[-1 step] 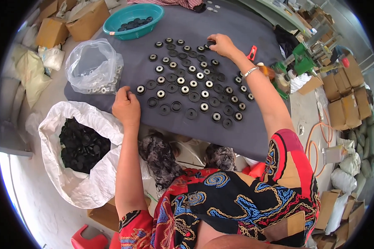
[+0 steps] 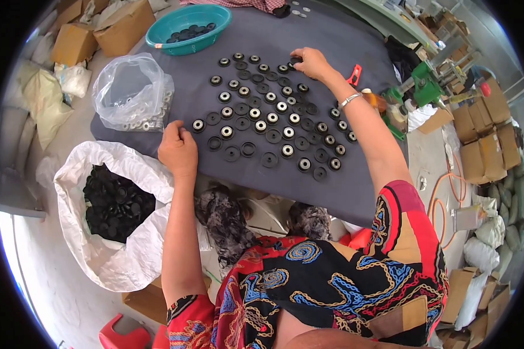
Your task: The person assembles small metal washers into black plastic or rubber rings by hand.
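Several rows of black round discs (image 2: 273, 119) lie on a dark grey table (image 2: 343, 186), many with a shiny metal ring in the middle. My right hand (image 2: 311, 63) reaches to the far end of the rows, its fingertips pinched on a black disc (image 2: 297, 60). A bracelet circles that wrist. My left hand (image 2: 177, 152) rests knuckles-up on the near left part of the table, fingers curled in. It sits just short of a disc with a metal centre (image 2: 198, 125). Whether anything lies under its fingers is hidden.
A teal bowl (image 2: 186, 26) of black parts stands at the far edge. A clear plastic bag (image 2: 131, 93) of metal rings lies on the table's left corner. A white sack (image 2: 116, 203) of black discs sits on the floor at left. Cardboard boxes (image 2: 477, 128) and a green machine (image 2: 422, 87) crowd the right.
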A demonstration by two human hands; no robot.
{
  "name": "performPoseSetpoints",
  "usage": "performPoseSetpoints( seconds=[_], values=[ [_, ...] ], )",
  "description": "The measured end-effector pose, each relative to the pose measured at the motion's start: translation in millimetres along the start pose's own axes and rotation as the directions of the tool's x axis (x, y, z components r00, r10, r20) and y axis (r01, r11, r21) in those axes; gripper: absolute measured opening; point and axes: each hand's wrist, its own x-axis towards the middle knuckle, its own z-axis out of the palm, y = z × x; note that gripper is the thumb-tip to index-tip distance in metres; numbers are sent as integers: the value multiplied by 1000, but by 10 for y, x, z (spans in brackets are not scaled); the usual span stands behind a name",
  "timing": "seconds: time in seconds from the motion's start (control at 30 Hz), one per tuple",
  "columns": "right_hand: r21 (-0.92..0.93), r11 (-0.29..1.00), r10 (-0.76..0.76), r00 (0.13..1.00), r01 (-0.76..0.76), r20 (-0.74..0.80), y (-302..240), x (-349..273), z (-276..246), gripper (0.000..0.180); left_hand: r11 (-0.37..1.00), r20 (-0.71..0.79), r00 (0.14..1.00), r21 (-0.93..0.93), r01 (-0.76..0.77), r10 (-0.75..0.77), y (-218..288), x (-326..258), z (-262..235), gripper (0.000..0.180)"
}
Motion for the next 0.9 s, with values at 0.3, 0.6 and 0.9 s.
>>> performPoseSetpoints(
  seconds=[0.3, 0.6, 0.9],
  values=[
    [-183, 978, 126, 986, -105, 105, -48, 174, 118, 34, 1000, -27, 1000, -14, -6, 6, 3, 34, -9, 12],
    [-260, 964, 50, 999, -52, -17, -229, 36, -40, 33, 1000, -27, 999, -2, -26, 26, 28, 10, -30, 12],
    [-107, 994, -24, 991, 38, 130, -260, 63, 112, 29, 1000, -12, 1000, -2, -15, 15, 122, 5, 46, 12]
  ],
)
